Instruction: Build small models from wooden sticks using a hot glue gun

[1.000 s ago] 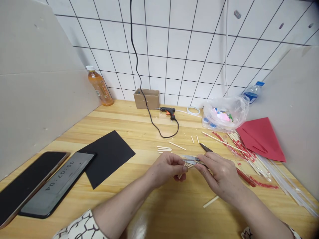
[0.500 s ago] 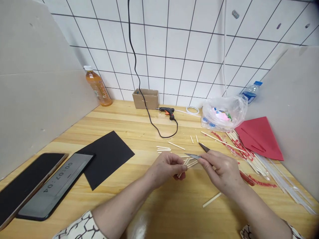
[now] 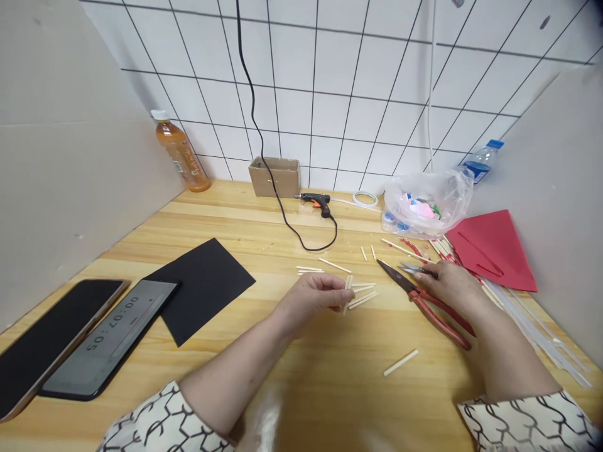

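Pinched in the fingers of my left hand [image 3: 318, 294] is a small frame of joined wooden sticks [image 3: 363, 296], its short pieces pointing right. My right hand [image 3: 456, 285] rests low over the table with its fingers on the handles of small scissors [image 3: 411, 268], blades pointing left. Just beside it lie red-handled pliers [image 3: 414, 294], partly under the hand. A loose cut stick [image 3: 400, 363] lies nearer to me. Several short sticks [image 3: 309, 270] sit behind my left hand.
A glue gun [image 3: 318, 201] with a black cord lies at the back by a cardboard box [image 3: 277, 179]. Black paper [image 3: 207, 285] and two phones [image 3: 110, 339] are on the left. At right are a plastic bag [image 3: 424, 204], red paper [image 3: 499, 248] and glue sticks [image 3: 551, 336].
My right hand has moved right and down to the table with the scissors, away from the stick frame beside the pliers. My left hand keeps hold of the frame, now turned slightly.
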A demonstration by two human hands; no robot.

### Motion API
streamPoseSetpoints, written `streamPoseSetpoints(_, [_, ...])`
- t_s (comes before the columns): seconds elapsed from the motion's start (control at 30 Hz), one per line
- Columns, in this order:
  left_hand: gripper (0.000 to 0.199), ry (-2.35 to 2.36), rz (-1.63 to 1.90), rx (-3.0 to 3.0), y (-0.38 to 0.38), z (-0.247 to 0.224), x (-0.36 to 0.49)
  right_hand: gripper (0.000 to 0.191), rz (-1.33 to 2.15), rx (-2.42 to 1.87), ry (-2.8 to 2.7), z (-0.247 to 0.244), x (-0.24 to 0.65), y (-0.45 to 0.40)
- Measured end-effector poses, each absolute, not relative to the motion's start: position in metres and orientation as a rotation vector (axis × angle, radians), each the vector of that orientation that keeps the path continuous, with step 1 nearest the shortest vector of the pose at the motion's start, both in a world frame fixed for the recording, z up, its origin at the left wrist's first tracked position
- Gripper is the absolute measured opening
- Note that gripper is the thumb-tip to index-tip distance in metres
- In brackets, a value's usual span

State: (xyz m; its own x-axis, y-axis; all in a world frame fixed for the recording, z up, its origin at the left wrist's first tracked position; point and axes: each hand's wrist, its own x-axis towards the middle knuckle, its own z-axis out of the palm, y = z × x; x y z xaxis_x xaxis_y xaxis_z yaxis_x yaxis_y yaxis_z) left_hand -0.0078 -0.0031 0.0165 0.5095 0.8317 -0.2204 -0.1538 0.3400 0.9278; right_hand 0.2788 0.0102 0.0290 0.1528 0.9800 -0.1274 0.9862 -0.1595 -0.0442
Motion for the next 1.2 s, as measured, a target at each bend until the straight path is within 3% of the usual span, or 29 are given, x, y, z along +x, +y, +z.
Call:
streamPoseSetpoints(0.17, [0.022,0.879,0.788,1.034,0.002,0.014,-0.011,0.026,-0.114,2.344,1.991,0.017,0.289,0.013])
streamPoseSetpoints(0.37, [0.022,1.000,0.802,1.174,0.006,0.011,-0.012,0.022,0.236,2.326,2.337,0.024,0.269,0.003])
streamPoseSetpoints(0.57, [0.020,1.220,0.753,1.559,0.011,0.002,-0.013,0.015,-0.191,1.792,3.002,0.022,0.213,-0.012])
streamPoseSetpoints(0.7, [0.022,1.300,0.707,1.728,0.013,-0.003,-0.015,0.027,-0.253,1.629,3.085,0.009,0.198,-0.013])
streamPoseSetpoints(1.2, [0.021,1.423,0.463,2.164,0.009,0.000,-0.011,0.005,-0.497,1.862,2.925,-0.010,0.195,-0.005])
